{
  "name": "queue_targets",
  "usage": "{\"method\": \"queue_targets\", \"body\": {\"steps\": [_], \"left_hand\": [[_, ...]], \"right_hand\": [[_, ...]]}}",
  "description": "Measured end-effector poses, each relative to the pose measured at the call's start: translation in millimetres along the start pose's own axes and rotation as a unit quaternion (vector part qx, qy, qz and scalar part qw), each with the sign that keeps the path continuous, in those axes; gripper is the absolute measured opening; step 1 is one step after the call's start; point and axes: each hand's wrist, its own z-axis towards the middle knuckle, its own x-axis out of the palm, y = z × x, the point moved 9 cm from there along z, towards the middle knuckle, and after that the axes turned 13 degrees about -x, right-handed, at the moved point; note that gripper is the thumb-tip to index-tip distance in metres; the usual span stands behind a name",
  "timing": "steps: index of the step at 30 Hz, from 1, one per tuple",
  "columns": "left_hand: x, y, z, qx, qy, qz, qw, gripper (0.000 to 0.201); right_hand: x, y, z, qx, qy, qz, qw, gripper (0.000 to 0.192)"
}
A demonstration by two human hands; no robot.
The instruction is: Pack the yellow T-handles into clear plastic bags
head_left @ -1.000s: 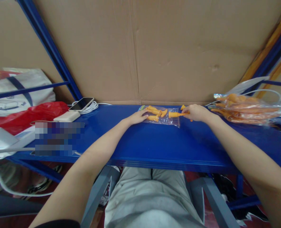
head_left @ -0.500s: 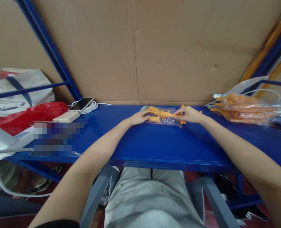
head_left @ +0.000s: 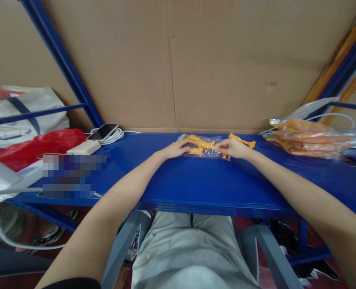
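Observation:
A clear plastic bag with orange moulded pieces in it lies flat on the blue table; what the pieces are I cannot make out. My left hand is closed on the bag's left end, thumb and fingers gripping its edge near a greenish label. At the bag's right end, my right hand is closed round an orange piece, mostly hidden by the fingers. Its fingertips reach over the bag film. Just behind that hand, a loose curved orange piece rests on the table.
Several bagged orange pieces are piled at the right. To the left are a phone on a coiled white cable, a white power bank and a red plastic bag. A cardboard wall stands behind the table.
My right hand has shifted slightly left over the bag, taking the orange piece with it. More of the loose orange piece behind now shows. My left hand has stayed put.

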Motion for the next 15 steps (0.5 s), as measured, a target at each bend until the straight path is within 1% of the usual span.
{"method": "queue_targets", "body": {"steps": [2, 5, 8, 11, 13, 15], "left_hand": [[0.3, -0.9, 0.3, 0.005, -0.002, 0.002, 1.000, 0.050], [0.1, 0.0, 1.7, 0.003, -0.012, 0.004, 1.000, 0.051], [-1.9, 4.2, 3.4, -0.019, -0.031, 0.006, 0.999, 0.051], [-6.5, 6.8, 3.5, -0.036, -0.057, 0.001, 0.998, 0.052], [-10.4, 10.5, 3.4, -0.057, -0.075, -0.004, 0.996, 0.053], [-13.2, 16.1, 3.4, -0.085, -0.087, -0.011, 0.993, 0.055]], "right_hand": [[-0.5, 9.3, 3.4, -0.053, 0.008, -0.064, 0.997, 0.029], [0.8, 23.8, 6.4, -0.128, 0.027, -0.154, 0.979, 0.023], [6.1, 25.5, 7.3, -0.139, 0.049, -0.190, 0.971, 0.024], [6.3, 23.0, 7.4, -0.130, 0.029, -0.181, 0.974, 0.023], [3.9, 20.8, 7.4, -0.123, 0.000, -0.135, 0.983, 0.022], [1.7, 17.5, 7.5, -0.111, -0.029, -0.063, 0.991, 0.021]]}}
